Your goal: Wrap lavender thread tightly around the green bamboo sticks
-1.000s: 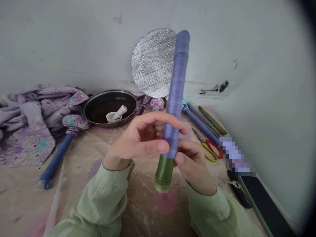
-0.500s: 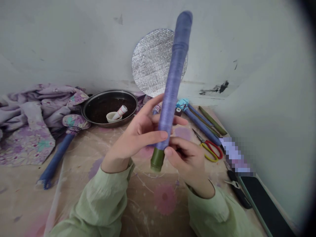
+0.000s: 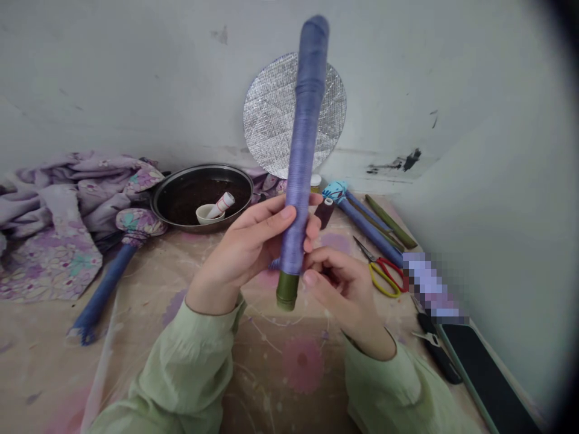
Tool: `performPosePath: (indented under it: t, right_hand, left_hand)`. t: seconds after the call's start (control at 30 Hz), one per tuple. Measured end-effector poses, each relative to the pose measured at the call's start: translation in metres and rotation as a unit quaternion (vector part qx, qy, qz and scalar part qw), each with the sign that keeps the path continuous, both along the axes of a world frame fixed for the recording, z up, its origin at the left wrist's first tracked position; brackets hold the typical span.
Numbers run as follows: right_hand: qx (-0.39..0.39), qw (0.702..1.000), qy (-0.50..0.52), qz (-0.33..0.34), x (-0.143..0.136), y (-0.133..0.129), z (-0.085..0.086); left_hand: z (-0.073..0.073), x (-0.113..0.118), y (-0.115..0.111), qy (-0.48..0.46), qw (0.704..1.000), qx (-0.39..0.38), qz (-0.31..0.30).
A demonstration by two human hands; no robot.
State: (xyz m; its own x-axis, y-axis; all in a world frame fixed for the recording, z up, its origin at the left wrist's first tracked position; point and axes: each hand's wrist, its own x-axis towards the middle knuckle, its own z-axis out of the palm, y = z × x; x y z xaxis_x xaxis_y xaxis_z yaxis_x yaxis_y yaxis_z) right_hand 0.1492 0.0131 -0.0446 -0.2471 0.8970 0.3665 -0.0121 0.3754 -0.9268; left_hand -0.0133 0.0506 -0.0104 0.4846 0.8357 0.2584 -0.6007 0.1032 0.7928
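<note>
A green bamboo stick (image 3: 287, 290), wrapped almost its whole length in blue-purple thread (image 3: 304, 138), stands nearly upright before me. My left hand (image 3: 253, 241) is closed around its lower half, with the thumb across the front. My right hand (image 3: 346, 286) is curled in a pinch beside the lower end of the wrapping, just above the bare green tip. What its fingers hold, if anything, is too small or hidden to name. Behind the left fingers a dark thread spool (image 3: 324, 212) stands on the table.
A dark pan (image 3: 158, 208) holds a small white cup (image 3: 205, 216). Left lie floral cloth (image 3: 54, 241) and a cloth-headed stick (image 3: 106, 286). Right are scissors (image 3: 384, 277), wrapped sticks (image 3: 371, 229), a cutter (image 3: 441, 355) and a phone (image 3: 484, 374). A silver disc (image 3: 266, 120) leans on the wall.
The stick has swung left at its top and stands more upright. My left fingers have shifted their hold around it. My right hand stays near the lower end, its fingertips slightly farther from the stick.
</note>
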Motion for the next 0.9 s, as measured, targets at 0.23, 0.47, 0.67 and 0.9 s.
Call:
performPosePath:
  t: [0.23, 0.47, 0.67, 0.9]
  right_hand:
    - [-0.042, 0.998, 0.034, 0.016, -0.005, 0.000, -0.001]
    - [-0.072, 0.994, 0.082, 0.005, -0.012, 0.003, -0.005]
    - [-0.085, 0.994, 0.067, 0.000, -0.016, 0.002, -0.010]
    - [-0.079, 0.996, 0.039, -0.004, -0.023, -0.002, -0.002]
  left_hand:
    - [0.001, 0.002, 0.005, -0.019, 0.998, -0.061, -0.030]
    - [0.002, 0.010, 0.004, -0.011, 0.997, -0.072, 0.025]
    - [0.002, 0.011, 0.006, -0.043, 0.993, -0.113, 0.007]
    - [0.007, 0.000, 0.006, -0.102, 0.979, -0.169, -0.045]
